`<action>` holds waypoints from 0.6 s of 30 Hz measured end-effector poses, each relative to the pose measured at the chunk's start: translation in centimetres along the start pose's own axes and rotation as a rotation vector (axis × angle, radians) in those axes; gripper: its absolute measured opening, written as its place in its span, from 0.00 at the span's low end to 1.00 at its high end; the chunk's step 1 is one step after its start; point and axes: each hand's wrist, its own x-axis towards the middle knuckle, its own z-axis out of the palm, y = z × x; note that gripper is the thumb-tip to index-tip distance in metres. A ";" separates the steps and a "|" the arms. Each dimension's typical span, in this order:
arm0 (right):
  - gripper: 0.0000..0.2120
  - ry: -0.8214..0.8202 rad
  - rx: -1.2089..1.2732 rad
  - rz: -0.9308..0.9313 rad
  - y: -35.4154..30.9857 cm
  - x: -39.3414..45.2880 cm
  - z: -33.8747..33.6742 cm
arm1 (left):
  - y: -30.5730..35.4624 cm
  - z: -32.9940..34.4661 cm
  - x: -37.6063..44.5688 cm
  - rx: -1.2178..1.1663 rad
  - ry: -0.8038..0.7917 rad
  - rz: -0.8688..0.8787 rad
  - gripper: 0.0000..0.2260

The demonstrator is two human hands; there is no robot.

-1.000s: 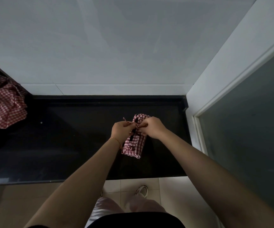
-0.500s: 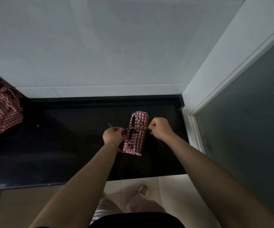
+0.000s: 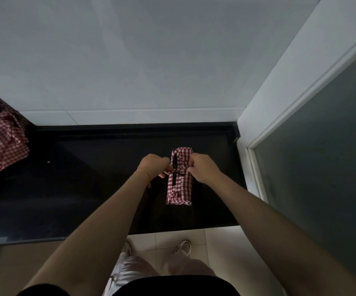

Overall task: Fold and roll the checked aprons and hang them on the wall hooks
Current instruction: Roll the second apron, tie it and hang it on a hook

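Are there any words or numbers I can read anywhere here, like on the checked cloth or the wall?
None: no word, number, label or sign shows anywhere.
Rolled apron: only red and white checks and a dark strap, no tag in sight.
Loose apron: checks only.
Wall, counter and door: plain, no writing.

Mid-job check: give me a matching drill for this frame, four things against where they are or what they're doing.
Things:
1. rolled apron
2. loose apron
3. left hand
4. shoes

States:
A. crumpled at the counter's far left
B. on the tiled floor below the counter edge
C. lying on the black counter, tie across its middle
D. pinching a tie end on the roll's left side

Pairs: 1-C, 2-A, 3-D, 4-B
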 end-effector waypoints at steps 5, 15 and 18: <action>0.07 0.039 -0.059 0.004 -0.4 0.2 0.4 | 0.6 0.1 0.2 0.327 -0.175 0.009 0.09; 0.08 0.053 -0.084 0.010 -0.3 0.2 0.6 | 0.0 -0.4 0.7 -0.152 -0.428 -0.206 0.29; 0.07 0.048 -0.079 0.007 -0.3 0.3 0.5 | 0.1 0.9 0.3 -0.036 -0.307 -0.141 0.16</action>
